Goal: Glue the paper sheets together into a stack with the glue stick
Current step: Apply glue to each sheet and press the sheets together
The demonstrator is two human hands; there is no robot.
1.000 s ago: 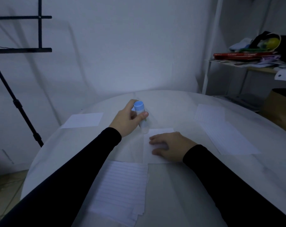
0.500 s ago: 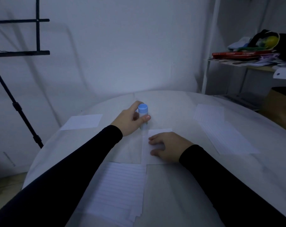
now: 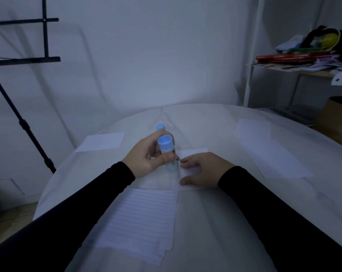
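My left hand point(image 3: 146, 157) grips a glue stick point(image 3: 167, 152) with a blue end, held upright with its lower end on the left edge of a small white sheet point(image 3: 191, 152) at the table's middle. My right hand point(image 3: 203, 170) lies flat on that sheet, fingers spread, pressing it down. A small blue cap point(image 3: 160, 127) stands on the table just beyond my left hand. A fanned pile of lined sheets point(image 3: 144, 220) lies in front of me. Another white sheet point(image 3: 101, 142) lies at the far left.
More lined sheets point(image 3: 268, 152) lie on the right of the round white table point(image 3: 215, 222). A black stand point(image 3: 19, 116) rises at the left beside the table. A shelf point(image 3: 303, 63) with books and clutter is at the right rear.
My left hand has drawn the glue stick nearer, down along the sheet's left edge. The blue cap behind it has come into view. My right hand stays on the sheet.
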